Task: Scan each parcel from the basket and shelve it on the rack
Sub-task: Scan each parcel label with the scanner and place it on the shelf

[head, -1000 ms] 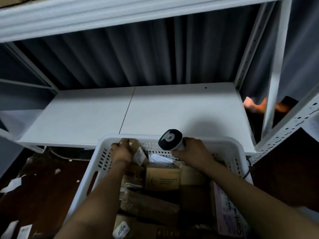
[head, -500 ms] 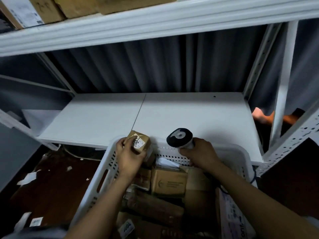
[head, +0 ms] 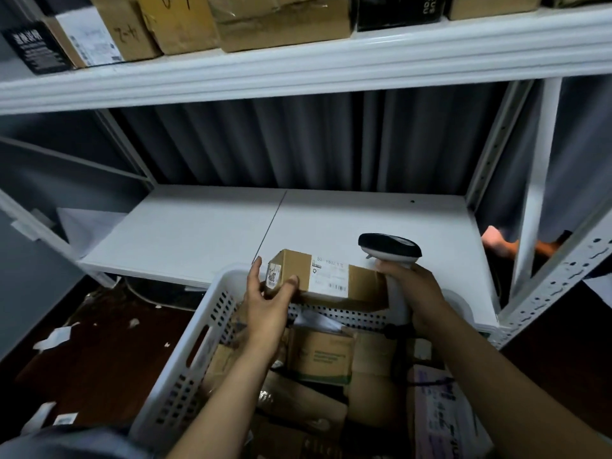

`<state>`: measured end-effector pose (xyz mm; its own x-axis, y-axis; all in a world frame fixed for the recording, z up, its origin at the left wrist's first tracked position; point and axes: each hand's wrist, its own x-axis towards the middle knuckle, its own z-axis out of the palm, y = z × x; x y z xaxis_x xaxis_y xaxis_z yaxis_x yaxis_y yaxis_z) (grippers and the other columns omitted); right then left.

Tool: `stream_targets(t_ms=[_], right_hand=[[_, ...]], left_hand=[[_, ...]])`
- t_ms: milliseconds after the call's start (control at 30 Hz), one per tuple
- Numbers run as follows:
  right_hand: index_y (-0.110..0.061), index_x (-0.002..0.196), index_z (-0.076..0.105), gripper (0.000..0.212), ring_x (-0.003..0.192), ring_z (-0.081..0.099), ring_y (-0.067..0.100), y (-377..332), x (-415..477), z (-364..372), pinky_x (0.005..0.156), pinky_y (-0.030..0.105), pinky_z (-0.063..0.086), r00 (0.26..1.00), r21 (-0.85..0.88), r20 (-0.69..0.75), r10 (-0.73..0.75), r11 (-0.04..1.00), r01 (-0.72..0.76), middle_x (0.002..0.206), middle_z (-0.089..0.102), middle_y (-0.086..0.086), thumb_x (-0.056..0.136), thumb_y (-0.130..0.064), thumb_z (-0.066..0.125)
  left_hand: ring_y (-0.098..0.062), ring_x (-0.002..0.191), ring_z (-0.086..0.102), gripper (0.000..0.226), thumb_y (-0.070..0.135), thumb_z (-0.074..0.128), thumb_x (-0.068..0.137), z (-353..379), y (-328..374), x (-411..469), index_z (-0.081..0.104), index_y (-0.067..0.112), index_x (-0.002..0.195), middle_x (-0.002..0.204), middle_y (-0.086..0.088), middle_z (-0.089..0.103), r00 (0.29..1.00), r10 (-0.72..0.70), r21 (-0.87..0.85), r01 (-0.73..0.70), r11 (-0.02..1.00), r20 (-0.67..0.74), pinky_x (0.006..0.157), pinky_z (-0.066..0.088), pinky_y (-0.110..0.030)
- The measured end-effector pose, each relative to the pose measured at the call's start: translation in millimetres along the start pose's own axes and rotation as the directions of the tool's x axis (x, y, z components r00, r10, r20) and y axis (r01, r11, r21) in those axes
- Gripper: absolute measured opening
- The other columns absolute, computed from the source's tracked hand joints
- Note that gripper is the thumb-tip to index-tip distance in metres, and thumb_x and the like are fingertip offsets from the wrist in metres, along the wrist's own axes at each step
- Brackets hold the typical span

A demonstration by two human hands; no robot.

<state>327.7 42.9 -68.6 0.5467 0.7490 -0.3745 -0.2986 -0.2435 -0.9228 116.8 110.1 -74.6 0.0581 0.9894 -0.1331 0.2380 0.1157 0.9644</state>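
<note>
Left grip (head: 268, 303) is closed on the left end of a brown cardboard parcel (head: 331, 279), thumb curled over the near top edge and fingers reaching round the far side. The parcel is held level in the air, above the far rim of the white perforated basket (head: 198, 329) and in front of the edge of the lower shelf (head: 198, 233). A white shipping label with a barcode shows on the parcel's near long face, and a small handwritten sticker on its left end. Right grip (head: 414, 293) is wrapped round the handle of a scanner (head: 390, 248). The scanner's black-and-white head sits just above the parcel's right end, and the knuckles lie just beside that end; cannot tell if they touch it. A dark cable hangs from the scanner handle into the basket. The basket holds more cardboard parcels piled loosely, among them a box with green print (head: 321, 356), with a pale printed mailer (head: 440, 412) at the right side. The rack (head: 538, 180) is white metal with perforated uprights. Its upper shelf (head: 298, 67) carries a row of cardboard boxes (head: 281, 24) and one black box (head: 397, 11). Grey corrugated wall (head: 298, 144) behind. Dark floor (head: 99, 359) at left, with paper scraps lying on it.
</note>
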Motion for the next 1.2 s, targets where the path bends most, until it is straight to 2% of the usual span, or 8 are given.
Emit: stream_targets(t_ms=[133, 400, 467, 567, 733, 933, 1067, 1200], right_hand=[[-0.012, 0.104, 0.072, 0.023, 0.101, 0.067, 0.028, 3.7, 3.3, -5.3, 0.091, 0.041, 0.051, 0.998, 0.037, -0.060, 0.027, 0.999, -0.025, 0.104, 0.072, 0.009, 0.083, -0.022, 0.074], [-0.010, 0.112, 0.069, 0.029, 0.100, 0.067, 0.029, 3.0, 5.4, -6.6, 0.091, 0.043, 0.053, 0.995, 0.107, -0.098, -0.027, 0.994, 0.038, 0.106, 0.072, 0.012, 0.084, -0.018, 0.072], [-0.008, 0.114, 0.068, 0.031, 0.098, 0.067, 0.026, 1.4, 4.5, -7.3, 0.089, 0.039, 0.054, 0.991, 0.096, -0.118, -0.060, 0.993, 0.072, 0.106, 0.072, 0.011, 0.085, -0.016, 0.072], [-0.011, 0.111, 0.068, 0.028, 0.094, 0.067, 0.021, 1.3, 3.6, -6.5, 0.082, 0.033, 0.053, 0.986, 0.049, -0.128, -0.105, 0.992, 0.112, 0.098, 0.071, 0.003, 0.084, -0.016, 0.072], [-0.013, 0.116, 0.067, 0.039, 0.101, 0.065, 0.022, 5.7, 2.0, -3.6, 0.092, 0.041, 0.053, 0.991, -0.099, -0.060, -0.117, 0.989, 0.111, 0.108, 0.071, 0.004, 0.080, -0.025, 0.077], [-0.018, 0.106, 0.067, 0.030, 0.101, 0.064, 0.024, 7.8, 2.4, -3.2, 0.094, 0.046, 0.052, 0.996, -0.194, -0.019, -0.088, 0.978, 0.083, 0.107, 0.070, 0.004, 0.079, -0.027, 0.077], [-0.003, 0.091, 0.068, 0.020, 0.071, 0.065, 0.030, 3.0, -1.7, -5.3, 0.069, 0.040, 0.052, 0.995, -0.251, 0.071, -0.068, 0.964, 0.084, 0.077, 0.069, 0.013, 0.082, -0.020, 0.074], [-0.006, 0.083, 0.064, 0.010, 0.049, 0.057, 0.020, -5.0, -11.0, -7.4, 0.048, 0.028, 0.047, 0.972, -0.368, 0.233, -0.021, 0.923, 0.108, 0.062, 0.063, 0.008, 0.087, -0.015, 0.067]], left_hand=[[-0.031, 0.125, 0.052, 0.070, 0.057, 0.068, 0.058, -2.8, 2.8, -5.1, 0.036, 0.075, 0.117, 0.144, -0.010, 0.047, 0.999, -0.041, -0.129, 0.045, 0.991, 0.034, 0.104, 0.042, -0.055], [-0.014, 0.122, 0.046, 0.076, 0.022, 0.066, 0.089, -12.7, -0.9, -4.1, 0.023, 0.047, 0.146, 0.137, 0.015, 0.039, 0.953, 0.023, 0.069, -0.046, 0.997, 0.301, 0.098, 0.039, -0.032], [-0.015, 0.118, 0.050, 0.075, 0.031, 0.071, 0.084, -15.6, 1.0, -5.9, 0.028, 0.045, 0.143, 0.131, 0.019, 0.043, 0.945, 0.016, 0.021, -0.024, 0.999, 0.327, 0.098, 0.044, -0.034], [-0.014, 0.110, 0.058, 0.065, 0.054, 0.069, 0.073, -14.3, 3.6, -6.9, 0.043, 0.036, 0.129, 0.129, 0.013, 0.052, 0.967, -0.025, -0.080, 0.047, 0.996, 0.253, 0.094, 0.053, -0.048], [-0.018, 0.114, 0.057, 0.080, 0.047, 0.072, 0.055, -14.9, -3.1, 4.1, 0.041, 0.045, 0.130, 0.131, 0.014, 0.052, 0.978, -0.074, -0.030, 0.082, 0.996, 0.195, 0.096, 0.051, -0.049], [-0.013, 0.101, 0.064, 0.061, 0.000, 0.071, 0.077, -18.1, -10.4, 3.5, 0.053, 0.037, 0.121, 0.118, 0.009, 0.061, 0.979, -0.038, -0.046, 0.048, 0.998, 0.201, 0.090, 0.055, -0.044], [-0.007, 0.093, 0.063, 0.061, -0.011, 0.070, 0.076, -17.5, -17.8, 2.8, 0.049, 0.025, 0.120, 0.103, 0.012, 0.062, 0.996, 0.007, -0.024, -0.005, 1.000, 0.086, 0.081, 0.056, -0.033], [-0.025, 0.109, 0.060, 0.069, -0.013, 0.072, 0.071, -23.9, -25.9, 9.0, 0.052, 0.047, 0.101, 0.114, -0.001, 0.062, 0.999, 0.022, -0.070, -0.025, 0.997, -0.043, 0.095, 0.049, -0.053]])
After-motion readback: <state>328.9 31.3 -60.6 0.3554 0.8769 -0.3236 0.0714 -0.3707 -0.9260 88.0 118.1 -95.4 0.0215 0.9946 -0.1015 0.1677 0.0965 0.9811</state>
